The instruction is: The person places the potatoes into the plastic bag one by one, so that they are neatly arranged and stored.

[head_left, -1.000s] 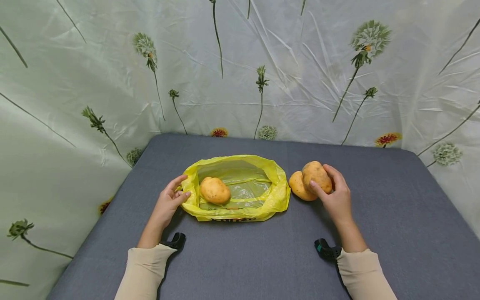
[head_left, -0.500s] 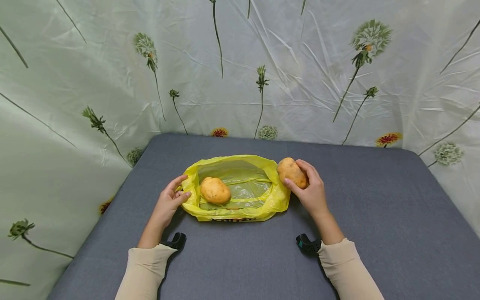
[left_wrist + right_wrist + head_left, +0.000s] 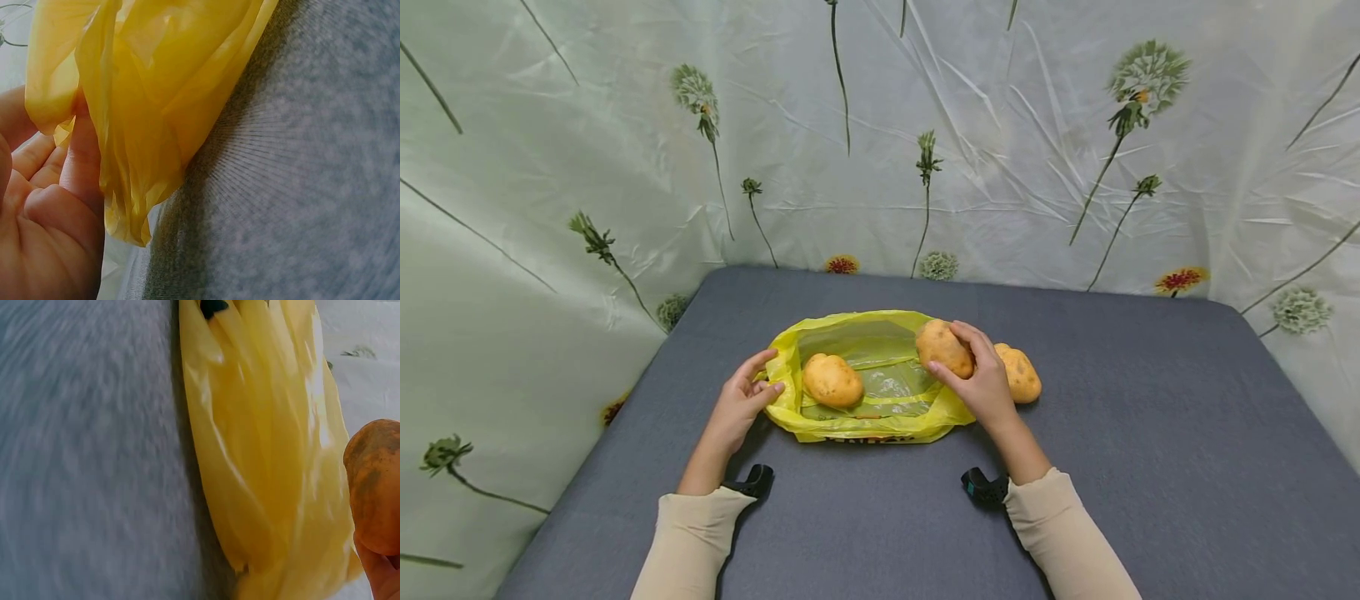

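A yellow plastic bag lies on the table with its mouth spread wide, and one potato rests inside at the left. My left hand pinches the bag's left rim; in the left wrist view the yellow plastic passes between thumb and fingers. My right hand grips a second potato between thumb and fingers, held over the right end of the bag mouth. That potato shows dark patches in the right wrist view. A third potato lies on the table, partly hidden behind the right hand.
The table has a grey cloth surface. Behind it and along the left hangs a pale curtain printed with flowers. A black wrist strap sits at the left sleeve, and another strap at the right.
My right hand has carried its potato leftward, from above the other potato on the table to over the bag's right side. The left hand and the bag have stayed put.
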Available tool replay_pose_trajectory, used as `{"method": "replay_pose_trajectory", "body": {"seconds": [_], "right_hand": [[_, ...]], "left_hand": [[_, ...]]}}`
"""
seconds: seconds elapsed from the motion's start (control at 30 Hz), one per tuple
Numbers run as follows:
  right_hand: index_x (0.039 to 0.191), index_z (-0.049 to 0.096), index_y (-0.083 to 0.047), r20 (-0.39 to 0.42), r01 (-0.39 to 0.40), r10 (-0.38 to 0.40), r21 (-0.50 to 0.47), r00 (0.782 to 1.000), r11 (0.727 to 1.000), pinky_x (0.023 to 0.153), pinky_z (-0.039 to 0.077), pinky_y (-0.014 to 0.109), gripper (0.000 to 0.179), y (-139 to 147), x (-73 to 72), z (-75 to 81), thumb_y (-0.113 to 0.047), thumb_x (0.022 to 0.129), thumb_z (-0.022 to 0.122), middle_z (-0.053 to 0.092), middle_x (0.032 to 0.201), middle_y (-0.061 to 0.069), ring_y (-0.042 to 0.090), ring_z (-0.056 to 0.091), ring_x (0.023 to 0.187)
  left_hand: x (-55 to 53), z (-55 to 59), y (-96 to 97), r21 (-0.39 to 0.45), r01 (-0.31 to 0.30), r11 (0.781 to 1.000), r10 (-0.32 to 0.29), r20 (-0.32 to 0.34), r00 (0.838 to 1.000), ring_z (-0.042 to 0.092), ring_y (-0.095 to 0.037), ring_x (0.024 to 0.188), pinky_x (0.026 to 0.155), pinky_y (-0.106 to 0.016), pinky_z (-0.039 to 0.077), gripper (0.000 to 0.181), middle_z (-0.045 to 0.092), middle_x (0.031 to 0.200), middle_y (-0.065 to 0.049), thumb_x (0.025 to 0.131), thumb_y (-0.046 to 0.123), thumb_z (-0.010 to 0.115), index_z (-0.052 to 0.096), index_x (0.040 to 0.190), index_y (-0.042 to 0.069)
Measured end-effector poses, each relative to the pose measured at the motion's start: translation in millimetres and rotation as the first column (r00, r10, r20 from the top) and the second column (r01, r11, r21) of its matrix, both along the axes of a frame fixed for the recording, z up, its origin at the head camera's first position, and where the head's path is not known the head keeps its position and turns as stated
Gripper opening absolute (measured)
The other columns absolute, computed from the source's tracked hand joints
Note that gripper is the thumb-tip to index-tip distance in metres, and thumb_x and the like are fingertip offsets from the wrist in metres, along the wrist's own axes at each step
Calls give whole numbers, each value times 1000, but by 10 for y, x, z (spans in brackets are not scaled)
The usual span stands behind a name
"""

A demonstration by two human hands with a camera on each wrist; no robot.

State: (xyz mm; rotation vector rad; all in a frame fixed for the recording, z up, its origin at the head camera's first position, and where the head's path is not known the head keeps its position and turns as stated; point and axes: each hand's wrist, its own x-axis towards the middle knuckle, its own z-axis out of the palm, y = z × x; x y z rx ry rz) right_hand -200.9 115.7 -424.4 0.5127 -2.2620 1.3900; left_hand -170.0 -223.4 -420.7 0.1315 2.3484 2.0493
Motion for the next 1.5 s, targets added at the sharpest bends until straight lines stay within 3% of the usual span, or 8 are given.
{"method": "replay_pose_trajectory", "body": {"seconds": [0.27, 0.57, 0.77, 1.07, 1.33, 1.5], "right_hand": [[121, 51, -4, -22, -61, 62, 14, 998, 998, 87, 39, 44, 56, -219, -56, -57, -17, 73, 76, 50, 121, 11, 24, 44, 113], [123, 49, -3, 13, -119, 118, 60, 993, 991, 86, 41, 42, 57, -452, -98, -106, -21, 75, 74, 48, 122, 11, 24, 45, 112], [123, 49, -4, 75, -153, 150, 40, 986, 987, 84, 42, 40, 56, -570, -115, -131, -21, 75, 74, 49, 122, 10, 22, 46, 111], [126, 48, -9, 234, -161, 150, 28, 961, 987, 87, 39, 41, 57, -694, -144, -148, -26, 78, 71, 47, 126, 7, 22, 45, 111], [130, 45, -10, 336, -240, 216, 30, 917, 970, 83, 41, 42, 59, -756, -174, -162, -29, 80, 69, 44, 130, 6, 23, 46, 109], [129, 46, -9, 364, -276, 245, 35, 898, 961, 85, 40, 41, 58, -773, -164, -174, -29, 80, 69, 46, 128, 7, 23, 46, 110]], "left_hand": [[-14, -26, -5, 5, -2, 1000, 2, -5, 1000, 44, -6, 69, 60, -15, 40, 53, 24, 137, -22, 87, -4, 54, 31, 135, -3], [-107, -203, -88, 20, -6, 1000, 6, 0, 1000, 45, -7, 70, 59, -16, 40, 55, 24, 138, -18, 87, 1, 57, 33, 136, 3], [-105, -202, -83, 7, -7, 1000, 7, 2, 1000, 45, -7, 70, 60, -16, 41, 56, 24, 138, -18, 86, 2, 58, 32, 136, 3], [-27, -30, -17, -1, -4, 1000, 4, 9, 1000, 45, -6, 71, 61, -15, 40, 53, 24, 137, -21, 87, -3, 54, 31, 135, -2], [-100, -194, -79, 22, -2, 1000, 2, -7, 1000, 46, -7, 70, 60, -16, 41, 56, 25, 138, -18, 87, 1, 57, 32, 136, 2], [-109, -235, -97, 15, 1, 1000, 0, -24, 1000, 46, -7, 70, 59, -16, 41, 56, 27, 133, -18, 87, 2, 57, 32, 136, 3]]}}
